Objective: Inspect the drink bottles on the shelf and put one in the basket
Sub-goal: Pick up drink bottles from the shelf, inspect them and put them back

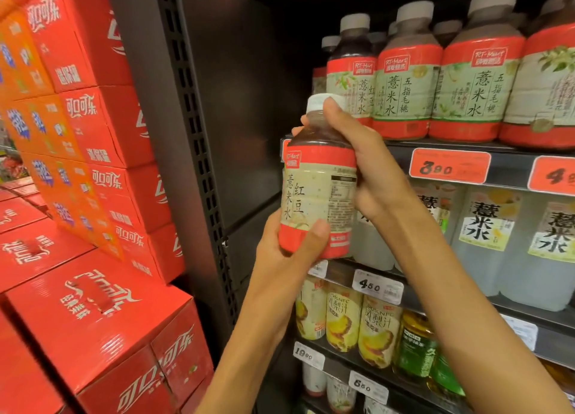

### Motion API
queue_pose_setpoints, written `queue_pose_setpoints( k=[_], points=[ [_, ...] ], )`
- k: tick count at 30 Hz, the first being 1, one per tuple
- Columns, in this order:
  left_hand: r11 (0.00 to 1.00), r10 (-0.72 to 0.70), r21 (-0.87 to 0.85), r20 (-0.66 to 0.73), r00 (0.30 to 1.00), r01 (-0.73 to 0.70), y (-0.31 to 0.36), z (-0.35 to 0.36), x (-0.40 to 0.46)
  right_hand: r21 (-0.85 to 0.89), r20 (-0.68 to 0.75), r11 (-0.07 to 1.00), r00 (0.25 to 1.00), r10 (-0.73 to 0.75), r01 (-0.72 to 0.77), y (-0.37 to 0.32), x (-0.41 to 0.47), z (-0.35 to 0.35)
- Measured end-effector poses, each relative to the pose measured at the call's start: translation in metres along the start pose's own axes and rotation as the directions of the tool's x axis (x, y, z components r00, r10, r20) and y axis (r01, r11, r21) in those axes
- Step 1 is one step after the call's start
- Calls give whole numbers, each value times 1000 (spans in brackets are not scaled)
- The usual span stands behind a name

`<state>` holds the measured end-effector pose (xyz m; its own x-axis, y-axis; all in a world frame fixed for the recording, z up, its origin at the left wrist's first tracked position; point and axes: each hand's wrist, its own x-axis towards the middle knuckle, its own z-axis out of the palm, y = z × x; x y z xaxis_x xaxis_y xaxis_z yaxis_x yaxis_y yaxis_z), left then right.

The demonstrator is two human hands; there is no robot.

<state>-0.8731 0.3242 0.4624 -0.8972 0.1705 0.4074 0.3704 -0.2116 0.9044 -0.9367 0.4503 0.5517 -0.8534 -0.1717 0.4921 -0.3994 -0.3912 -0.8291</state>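
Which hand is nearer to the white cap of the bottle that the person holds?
The right hand. It grips the bottle's shoulder, its thumb touching the white cap. The left hand grips the red base, at the end far from the cap.

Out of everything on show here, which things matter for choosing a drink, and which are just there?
Part of the job:
held bottle, gripped by left hand and right hand
matching bottles on the upper shelf

Just there:
red cola cartons
price tags
juice bottles lower down
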Motion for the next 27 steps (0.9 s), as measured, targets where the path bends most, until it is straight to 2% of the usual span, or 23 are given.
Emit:
queue_pose_setpoints(
  k=[2, 5, 7, 10, 11, 13, 16, 17, 19, 21, 24, 27],
  points=[
    [998, 51, 42, -7, 999, -51, -5, -1, 0, -102, 22, 995, 1000, -10, 13, -2, 1, 4],
    [998, 54, -27, 38, 998, -53, -7, -9, 2, -180, 77, 983, 997, -12, 26, -6, 2, 3],
    [994, 27, -112, 87, 996, -17, -6, -13, 1, -115, 107, 993, 994, -3, 16, -4, 3, 1],
    [962, -39, -257, 191, 981, 88, -8, -11, -2, 134, 195, 988, 979, 50, -77, 3, 3, -1],
    [945, -60, -302, 213, 975, 124, -10, -10, -2, 166, 208, 981, 976, 66, -102, 5, 4, -1],
    [885, -101, -413, 282, 954, 216, -14, -9, -1, 150, 189, 980, 977, 98, -127, 10, 5, -1],
    [804, -146, -504, 346, 927, 315, -15, -14, 2, 71, 77, 988, 989, 130, -135, 12, 6, -1],
    [824, -150, -480, 327, 933, 300, -15, -17, 4, 44, 41, 991, 992, 122, -124, 12, 6, -1],
    [917, -133, -336, 252, 959, 215, -14, -22, 8, 11, -5, 995, 995, 98, -98, 11, 5, -2],
    [966, -104, -209, 227, 968, 153, -8, -19, 8, 9, -28, 995, 995, 100, -100, 10, 4, -3],
    [983, -113, -124, 164, 980, 135, -7, -11, 6, -43, -29, 991, 991, 129, -130, 9, 5, -6],
    [987, -103, -105, 198, 975, 125, -8, -7, 3, -141, 33, 978, 987, 157, -151, 5, 6, -10]
  ],
)
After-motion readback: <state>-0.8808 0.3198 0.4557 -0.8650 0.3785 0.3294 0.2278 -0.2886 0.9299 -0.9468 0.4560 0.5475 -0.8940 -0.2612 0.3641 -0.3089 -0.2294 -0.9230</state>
